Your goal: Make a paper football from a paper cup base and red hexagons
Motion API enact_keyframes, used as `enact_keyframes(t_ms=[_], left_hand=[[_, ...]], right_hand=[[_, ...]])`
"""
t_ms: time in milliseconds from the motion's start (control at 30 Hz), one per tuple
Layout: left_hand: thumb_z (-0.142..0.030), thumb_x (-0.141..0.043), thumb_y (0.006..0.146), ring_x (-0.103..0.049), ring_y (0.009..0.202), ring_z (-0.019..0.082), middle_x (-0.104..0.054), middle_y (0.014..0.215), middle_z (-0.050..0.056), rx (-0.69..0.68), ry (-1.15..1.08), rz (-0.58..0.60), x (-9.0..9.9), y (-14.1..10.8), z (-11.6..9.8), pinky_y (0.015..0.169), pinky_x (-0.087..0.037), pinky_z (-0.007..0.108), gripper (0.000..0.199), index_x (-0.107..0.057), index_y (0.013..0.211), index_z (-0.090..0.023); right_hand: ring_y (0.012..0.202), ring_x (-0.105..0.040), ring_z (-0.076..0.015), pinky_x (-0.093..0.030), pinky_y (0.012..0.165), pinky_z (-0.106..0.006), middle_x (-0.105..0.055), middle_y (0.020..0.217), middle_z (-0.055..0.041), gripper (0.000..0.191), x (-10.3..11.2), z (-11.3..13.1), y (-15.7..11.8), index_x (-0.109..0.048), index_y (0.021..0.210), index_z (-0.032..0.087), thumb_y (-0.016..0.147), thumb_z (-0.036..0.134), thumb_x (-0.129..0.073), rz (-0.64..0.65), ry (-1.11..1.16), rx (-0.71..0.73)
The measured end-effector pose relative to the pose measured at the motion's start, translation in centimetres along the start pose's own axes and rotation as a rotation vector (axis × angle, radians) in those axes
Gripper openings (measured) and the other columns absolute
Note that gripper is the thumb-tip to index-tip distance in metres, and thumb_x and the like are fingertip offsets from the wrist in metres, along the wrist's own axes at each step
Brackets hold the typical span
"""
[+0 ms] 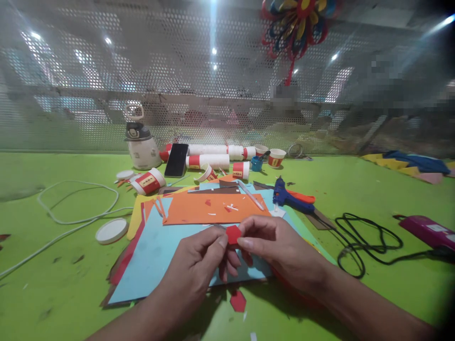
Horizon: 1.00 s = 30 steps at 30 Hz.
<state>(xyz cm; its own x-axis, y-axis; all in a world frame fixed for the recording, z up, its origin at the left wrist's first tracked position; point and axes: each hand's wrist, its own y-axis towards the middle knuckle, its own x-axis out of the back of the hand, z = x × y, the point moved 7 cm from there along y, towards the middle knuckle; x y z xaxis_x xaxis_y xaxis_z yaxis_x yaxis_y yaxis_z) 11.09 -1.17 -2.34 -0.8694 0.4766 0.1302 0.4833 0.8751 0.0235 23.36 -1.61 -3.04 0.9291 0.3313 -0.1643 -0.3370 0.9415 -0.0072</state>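
Observation:
Between my two hands is a small red paper piece (pixel 233 235), pinched at both sides above a light blue sheet (pixel 152 255). My left hand (pixel 202 258) grips its left edge with thumb and forefinger. On its right edge, the thumb and forefinger of my right hand (pixel 275 244) are closed. A second red piece, a hexagon (pixel 238 301), lies on the green table just below my hands. Behind them an orange sheet (pixel 213 208) rests on the blue one, with small red and white scraps and a white pen (pixel 250 195).
A blue glue gun (pixel 291 201) and its black cable lie at the right, near a purple device (pixel 426 231). Paper cups (pixel 149 181), a phone (pixel 177 160), a paint jar (pixel 256 164) and a bottle (pixel 143 149) stand or lie behind. A white lid (pixel 112 231) and cable are left.

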Motion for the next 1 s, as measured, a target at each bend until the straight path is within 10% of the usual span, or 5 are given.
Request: enact_keyframes(t_ms=[300, 467, 1000], left_hand=[[-0.036, -0.03, 0.097, -0.06, 0.071, 0.017, -0.067, 0.076, 0.006, 0.001, -0.216, 0.027, 0.3, 0.1, 1.4, 0.069, -0.046, 0.029, 0.045, -0.067, 0.08, -0.016], [-0.019, -0.053, 0.084, -0.056, 0.069, 0.014, -0.064, 0.078, 0.002, 0.052, -0.393, -0.058, 1.0, 0.1, 1.7, 0.065, -0.044, 0.026, 0.014, -0.067, 0.086, -0.018], [-0.021, -0.076, 0.07, -0.062, 0.074, 0.012, -0.069, 0.078, 0.001, 0.049, -0.354, -0.018, 0.5, 0.4, 1.2, 0.068, -0.048, 0.024, 0.028, -0.066, 0.096, -0.018]], right_hand=[[0.059, -0.052, -0.0085, -0.039, 0.057, -0.022, -0.061, 0.067, 0.0017, 0.017, -0.2, 0.1, 0.0, -0.062, 0.081, 0.014, 0.08, 0.028, -0.073, -0.019, -0.061, -0.04], [0.058, -0.051, -0.0079, -0.038, 0.054, -0.021, -0.059, 0.065, 0.0025, 0.017, -0.2, 0.1, -0.1, -0.063, 0.079, 0.014, 0.08, 0.029, -0.072, -0.009, -0.091, -0.061], [0.054, -0.052, -0.0085, -0.043, 0.052, -0.021, -0.058, 0.062, 0.0025, 0.015, 0.2, 0.3, -0.1, -0.063, 0.077, 0.014, 0.079, 0.025, -0.072, 0.021, -0.042, -0.071]])
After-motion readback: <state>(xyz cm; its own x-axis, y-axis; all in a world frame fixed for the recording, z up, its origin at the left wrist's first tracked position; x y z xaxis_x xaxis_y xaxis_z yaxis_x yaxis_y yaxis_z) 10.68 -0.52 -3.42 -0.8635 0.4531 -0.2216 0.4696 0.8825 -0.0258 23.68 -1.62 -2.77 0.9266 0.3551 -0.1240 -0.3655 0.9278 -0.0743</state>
